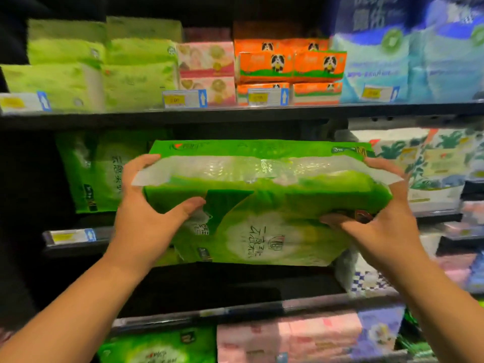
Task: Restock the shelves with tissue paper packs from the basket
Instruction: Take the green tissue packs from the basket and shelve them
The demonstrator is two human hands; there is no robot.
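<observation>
**Wide pack, tight slot**

The person holds the green pack [262,205] up in front of the middle shelf [76,235], lying lengthways and not yet set down. The left hand [146,205] clasps its left end, thumb across the front face and fingers curled round the end. The right hand [387,221] clasps the right end the same way, thumb underneath. The basket is out of sight.

What worries me is the fit. The pack spans nearly the whole gap between the standing green pack [97,174] on the left and the patterned packs [432,166] on the right. Pushed in straight, either end could catch a neighbour and knock it back or over.

The wrap looks slick and loose, with a clear flap sticking out at each end. If the fingers have flap and not bulk, the pack may slip or sag in the middle.

The upper shelf [235,113] sits close above, so lifting too high could snag the top edge.
</observation>
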